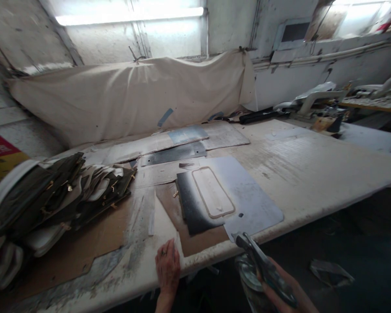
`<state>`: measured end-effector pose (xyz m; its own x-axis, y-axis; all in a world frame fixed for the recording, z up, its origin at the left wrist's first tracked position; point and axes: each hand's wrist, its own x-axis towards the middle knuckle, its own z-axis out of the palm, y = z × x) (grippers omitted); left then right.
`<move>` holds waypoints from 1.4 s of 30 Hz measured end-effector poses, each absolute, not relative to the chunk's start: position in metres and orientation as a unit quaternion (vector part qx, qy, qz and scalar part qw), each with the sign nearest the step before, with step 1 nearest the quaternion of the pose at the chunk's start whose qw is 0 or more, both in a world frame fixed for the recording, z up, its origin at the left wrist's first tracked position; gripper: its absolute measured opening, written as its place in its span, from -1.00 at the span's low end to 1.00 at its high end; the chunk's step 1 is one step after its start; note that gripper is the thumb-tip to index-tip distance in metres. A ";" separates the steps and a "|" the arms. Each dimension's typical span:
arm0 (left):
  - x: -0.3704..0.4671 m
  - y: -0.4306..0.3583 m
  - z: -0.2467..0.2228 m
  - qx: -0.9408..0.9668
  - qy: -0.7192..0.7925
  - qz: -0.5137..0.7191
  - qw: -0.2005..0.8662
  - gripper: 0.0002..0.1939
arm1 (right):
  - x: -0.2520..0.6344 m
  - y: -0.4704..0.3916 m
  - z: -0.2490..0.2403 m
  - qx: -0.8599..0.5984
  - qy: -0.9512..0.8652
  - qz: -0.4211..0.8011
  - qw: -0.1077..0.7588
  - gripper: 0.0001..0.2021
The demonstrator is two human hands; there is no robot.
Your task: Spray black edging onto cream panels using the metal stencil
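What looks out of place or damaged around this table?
The brown cardboard under the stacked pieces at left has a jagged front edge, perhaps torn. The table's front edge is stained and scuffed. Beyond the right hand, a crumpled-looking item lies below table height, perhaps dropped.

The right hand (pixel 288 280) grips a silver metal spray gun (pixel 257 252). Ahead of that hand lies a pale grey, round-cornered sheet (pixel 263 204), meeting a black flat panel (pixel 195 219) on its left. The left hand (pixel 168 266) rests, fingers bent, at the near edge of the pale, stained surface (pixel 329 165); left of it, dark olive fabric pieces (pixel 107 191) with gold-coloured pulls are heaped.
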<state>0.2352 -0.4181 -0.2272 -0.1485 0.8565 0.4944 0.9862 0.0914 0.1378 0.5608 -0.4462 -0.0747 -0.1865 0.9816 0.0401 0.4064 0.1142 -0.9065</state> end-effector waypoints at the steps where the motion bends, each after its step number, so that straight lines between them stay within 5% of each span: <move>1: 0.235 -0.418 -0.227 -0.636 -0.725 -0.223 0.145 -0.68 | 0.559 -0.448 -0.073 -0.525 -0.652 0.413 0.357 -0.72; 42: 0.242 -0.421 -0.222 -0.642 -0.722 -0.212 0.147 -0.67 | 0.601 -0.447 -0.077 -0.546 -0.628 0.396 0.387 -0.72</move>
<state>0.2425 -0.4210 -0.2220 -0.1314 0.8647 0.4847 0.9895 0.0845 0.1175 0.6007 -0.4468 -0.0775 -0.1032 0.9932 0.0536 0.3787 0.0890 -0.9212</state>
